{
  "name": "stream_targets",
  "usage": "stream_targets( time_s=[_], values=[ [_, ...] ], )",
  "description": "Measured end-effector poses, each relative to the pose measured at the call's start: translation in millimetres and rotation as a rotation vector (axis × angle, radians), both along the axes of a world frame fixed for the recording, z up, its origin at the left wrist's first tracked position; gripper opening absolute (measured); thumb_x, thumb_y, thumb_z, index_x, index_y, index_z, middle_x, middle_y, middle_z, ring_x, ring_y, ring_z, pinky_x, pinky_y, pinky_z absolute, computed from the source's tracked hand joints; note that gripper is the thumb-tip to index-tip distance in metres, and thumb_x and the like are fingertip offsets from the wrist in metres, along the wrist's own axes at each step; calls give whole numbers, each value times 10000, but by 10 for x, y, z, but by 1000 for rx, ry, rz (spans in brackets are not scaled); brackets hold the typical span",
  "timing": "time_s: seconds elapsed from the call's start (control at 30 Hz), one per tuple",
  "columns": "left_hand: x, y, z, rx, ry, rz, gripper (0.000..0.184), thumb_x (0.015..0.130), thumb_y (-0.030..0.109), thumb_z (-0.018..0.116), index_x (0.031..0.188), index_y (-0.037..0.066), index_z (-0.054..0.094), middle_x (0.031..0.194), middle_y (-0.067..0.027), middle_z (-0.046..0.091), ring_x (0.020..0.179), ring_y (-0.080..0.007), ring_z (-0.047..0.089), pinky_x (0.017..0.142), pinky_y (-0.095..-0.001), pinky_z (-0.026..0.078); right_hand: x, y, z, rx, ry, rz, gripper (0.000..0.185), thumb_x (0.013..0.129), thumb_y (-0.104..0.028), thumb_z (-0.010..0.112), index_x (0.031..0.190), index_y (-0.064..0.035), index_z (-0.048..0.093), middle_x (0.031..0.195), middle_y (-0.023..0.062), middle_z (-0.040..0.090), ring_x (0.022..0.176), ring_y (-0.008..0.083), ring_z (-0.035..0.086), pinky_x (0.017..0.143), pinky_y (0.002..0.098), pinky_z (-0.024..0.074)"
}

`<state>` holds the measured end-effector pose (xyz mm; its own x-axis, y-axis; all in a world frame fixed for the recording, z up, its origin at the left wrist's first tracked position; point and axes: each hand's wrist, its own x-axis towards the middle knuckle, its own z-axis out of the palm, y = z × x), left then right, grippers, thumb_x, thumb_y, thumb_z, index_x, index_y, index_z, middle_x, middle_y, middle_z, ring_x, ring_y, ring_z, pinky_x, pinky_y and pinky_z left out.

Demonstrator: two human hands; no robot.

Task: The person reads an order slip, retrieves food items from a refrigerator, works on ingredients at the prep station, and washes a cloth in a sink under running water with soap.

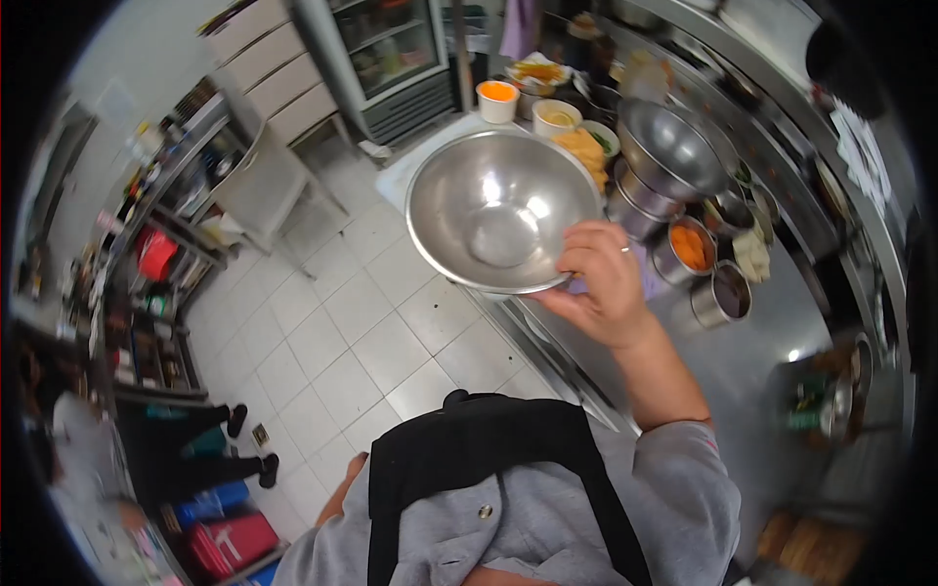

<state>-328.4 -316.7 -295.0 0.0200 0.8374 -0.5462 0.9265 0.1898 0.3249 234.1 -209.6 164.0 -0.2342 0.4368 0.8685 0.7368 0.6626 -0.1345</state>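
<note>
A wide stainless steel mixing bowl (469, 210) is held up before me, its shiny inside facing the camera. My right hand (601, 278) grips its near right rim, the thumb underneath and the fingers curled over the edge; a ring shows on one finger. At my side, partly behind the apron, a small part of my left hand or forearm (352, 471) shows; its fingers cannot be made out. Beyond the bowl stand a white tub of bright orange contents (497, 102) and a tub of pale yellow contents (557, 118). A yellow cloth (583, 152) lies by the bowl's far rim.
Along the steel counter (723, 381) stand another large metal bowl (672, 151), a pot with orange pieces (690, 248) and a pot of dark contents (721, 295). A glass-door fridge (391, 59) and a pale chair (269, 190) stand ahead. Another person (166, 454) is at the left shelves.
</note>
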Motion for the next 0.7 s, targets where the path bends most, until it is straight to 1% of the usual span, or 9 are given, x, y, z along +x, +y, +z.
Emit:
stream_targets(
  time_s=[0.13,0.23,0.3,0.33,0.4,0.47,0.57,0.63,0.7],
  values=[
    [-172,318,-220,-168,-68,-67,329,830,341,615,1023,78,653,878,-144,683,830,-268,660,739,-359,514,-128,-209,-386,-127,125,-142,396,580,-194,839,812,-62,546,831,99,567,793,304,557,663,367,458],
    [-124,807,-299,-140,-124,-159,321,831,325,618,1026,72,649,863,-136,685,803,-253,664,721,-347,516,-89,-384,-659,-272,280,-319,350,645,-190,821,797,-55,537,783,98,564,746,269,550,640,330,440],
    [-33,1188,-316,-77,-166,-218,315,832,315,620,1028,69,646,853,-131,686,785,-242,667,709,-338,518,-20,-459,-872,-381,656,-446,286,744,-198,766,805,-42,534,758,78,569,711,190,538,632,288,427],
    [7,1363,-302,-46,-200,-223,312,833,309,621,1029,67,644,848,-129,686,776,-237,668,703,-334,519,47,-489,-963,-371,654,-464,286,744,-198,766,805,-42,534,758,78,569,711,190,538,632,288,427],
    [165,1666,-160,-32,-317,-148,302,835,289,624,1032,60,639,833,-122,686,751,-218,668,685,-319,518,186,-545,-1121,-495,1074,-523,259,835,-228,690,804,-29,528,765,49,575,683,118,505,622,261,417],
    [408,1887,204,-72,-514,81,279,840,243,628,1037,45,627,804,-108,684,704,-176,664,650,-286,514,291,-552,-1217,-411,1163,-480,276,891,-295,619,828,-40,536,792,23,579,692,93,498,616,241,416],
    [680,2026,527,-103,-431,46,267,847,209,618,1046,31,618,789,-111,681,698,-165,664,644,-286,514,476,-634,-1334,-436,1639,-380,319,921,-411,535,1012,-105,538,904,8,592,789,112,537,666,274,431],
    [591,2040,308,-130,-458,47,262,849,207,615,1046,34,620,793,-109,683,701,-167,664,648,-290,515,571,-686,-1308,-397,1777,-311,334,925,-418,523,1039,-104,532,924,15,595,795,124,545,664,279,437],
    [366,2032,-171,49,-704,-236,259,846,230,616,1044,64,638,813,-116,685,703,-204,666,660,-314,519,636,-750,-1223,-339,1908,-155,372,933,-436,489,1102,-105,515,996,35,597,838,149,565,664,298,463]
  ],
)
